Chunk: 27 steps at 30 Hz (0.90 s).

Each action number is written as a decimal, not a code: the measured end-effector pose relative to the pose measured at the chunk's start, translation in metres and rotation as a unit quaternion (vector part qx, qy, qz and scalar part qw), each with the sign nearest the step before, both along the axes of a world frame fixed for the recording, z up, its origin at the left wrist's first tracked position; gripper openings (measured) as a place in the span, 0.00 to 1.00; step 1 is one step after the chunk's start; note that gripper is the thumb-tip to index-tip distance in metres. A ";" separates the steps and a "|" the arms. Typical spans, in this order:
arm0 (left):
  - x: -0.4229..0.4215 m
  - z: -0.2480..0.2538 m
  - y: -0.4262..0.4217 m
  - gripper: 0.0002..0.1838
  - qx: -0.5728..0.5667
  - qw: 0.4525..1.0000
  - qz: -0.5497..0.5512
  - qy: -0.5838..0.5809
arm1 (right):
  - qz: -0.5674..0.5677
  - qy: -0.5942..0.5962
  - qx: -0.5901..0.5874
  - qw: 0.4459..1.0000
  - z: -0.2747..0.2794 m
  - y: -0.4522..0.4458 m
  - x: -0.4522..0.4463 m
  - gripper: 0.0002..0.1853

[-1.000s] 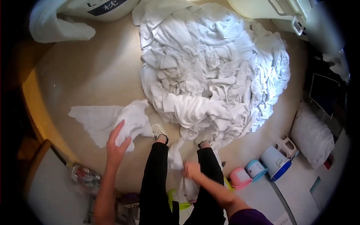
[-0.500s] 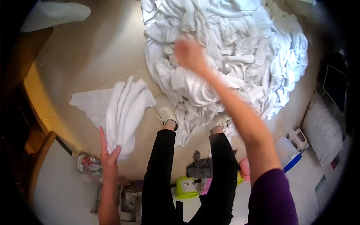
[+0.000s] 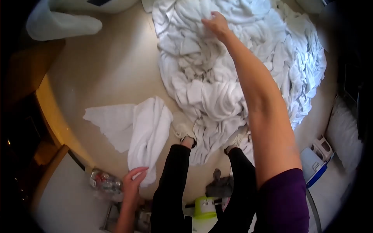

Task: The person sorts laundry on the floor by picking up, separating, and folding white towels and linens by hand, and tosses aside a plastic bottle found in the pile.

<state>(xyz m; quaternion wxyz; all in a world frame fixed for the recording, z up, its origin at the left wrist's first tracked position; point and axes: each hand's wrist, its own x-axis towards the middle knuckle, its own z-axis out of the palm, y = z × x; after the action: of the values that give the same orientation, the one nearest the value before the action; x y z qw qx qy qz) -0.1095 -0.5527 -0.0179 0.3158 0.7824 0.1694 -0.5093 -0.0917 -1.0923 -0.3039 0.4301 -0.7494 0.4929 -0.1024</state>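
My left hand (image 3: pixel 133 181) is at the lower end of a loose white towel (image 3: pixel 145 136), with a gap between thumb and forefinger. No cloth shows pinched in it. The towel lies in long folds on the floor left of my shoe, one flap spread to the left. My right hand (image 3: pixel 217 25) is stretched out over the far part of a big heap of white towels (image 3: pixel 217 101), its fingers apart and nothing visible in them. Whether its fingertips touch the cloth I cannot tell.
My shoes (image 3: pixel 180 123) stand at the heap's near edge. Behind me are a green bucket (image 3: pixel 204 207), a dark grey cloth (image 3: pixel 219 185) and a bag of bottles (image 3: pixel 105 181). A blue and white box (image 3: pixel 314 167) and a white sack (image 3: pixel 344 134) lie at right.
My right hand has reached farther over the heap, and its fingers show spread. My left hand has turned, its fingers now pointing right. The view has shifted somewhat.
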 end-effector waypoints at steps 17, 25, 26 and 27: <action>-0.002 0.030 0.013 0.11 0.013 0.992 -0.090 -0.083 | 0.300 0.256 -0.016 0.919 0.073 0.180 -0.253 0.23; -0.049 0.058 0.012 0.10 -0.054 0.986 -0.146 -0.058 | 0.315 0.193 -0.026 0.929 0.404 0.271 -0.337 0.09; -0.052 0.068 0.001 0.10 -0.073 0.984 -0.151 -0.065 | 0.356 0.210 -0.021 0.910 0.438 0.268 -0.345 0.10; -0.054 0.064 -0.001 0.09 -0.096 0.984 -0.139 -0.055 | 0.368 0.179 0.002 0.912 0.465 0.268 -0.349 0.11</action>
<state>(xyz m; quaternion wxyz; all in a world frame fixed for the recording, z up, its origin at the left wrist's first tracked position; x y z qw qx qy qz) -0.1636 -0.5533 0.0459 0.3247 0.7912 -0.0082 -0.5181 -0.4411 -0.8239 0.1616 0.3433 -0.8828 0.2508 0.1996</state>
